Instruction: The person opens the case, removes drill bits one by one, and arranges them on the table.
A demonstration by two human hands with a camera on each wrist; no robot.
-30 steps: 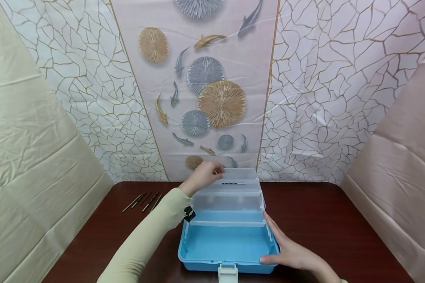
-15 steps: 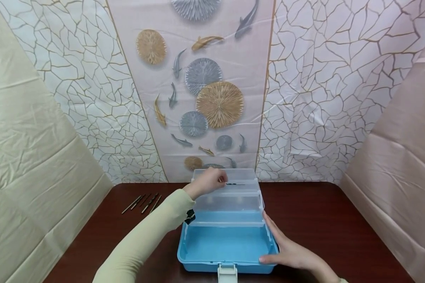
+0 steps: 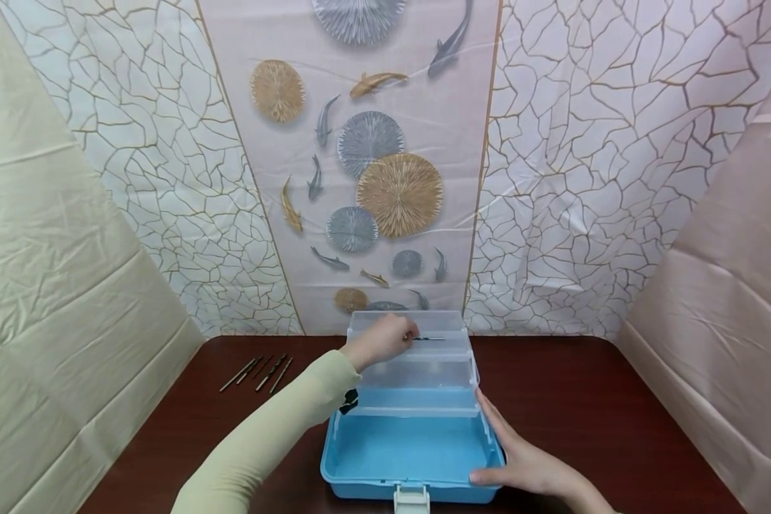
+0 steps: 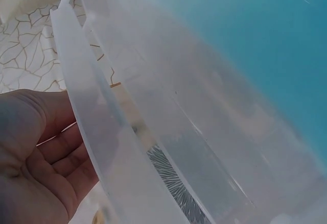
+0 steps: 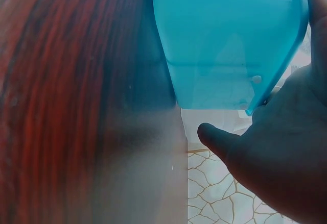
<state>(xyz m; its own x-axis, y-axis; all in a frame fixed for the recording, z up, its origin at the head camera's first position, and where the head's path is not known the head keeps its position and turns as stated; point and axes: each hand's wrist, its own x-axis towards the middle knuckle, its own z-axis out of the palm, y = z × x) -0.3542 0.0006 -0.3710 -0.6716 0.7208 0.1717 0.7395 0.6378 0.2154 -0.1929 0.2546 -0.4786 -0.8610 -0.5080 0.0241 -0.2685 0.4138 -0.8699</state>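
Observation:
In the head view a blue toolbox point(image 3: 411, 492) stands with its clear plastic trays point(image 3: 395, 373) raised at the back. My left hand point(image 3: 380, 338) reaches into the top tray, fingers curled at the left end of a dark drill bit point(image 3: 432, 338). Its fingers pinch around the bit's fluted end; the fingertips are partly hidden. In the left wrist view the tray wall point(image 4: 107, 132) covers the fingertips of the left hand point(image 4: 41, 152). My right hand point(image 3: 527, 460) rests spread on the toolbox's right side, fingers straight along it and thumb near the front rim.
Several drill bits point(image 3: 257, 373) lie on the dark red table point(image 3: 572, 400), left of the toolbox. A pale latch point(image 3: 412, 498) hangs at the box's front. Patterned cloth point(image 3: 572, 178) stands behind the table, with plain cloth at both sides.
My left hand has gone down and slightly right, from above the top tray to the drill bit's left end. My right hand stays on the toolbox's side.

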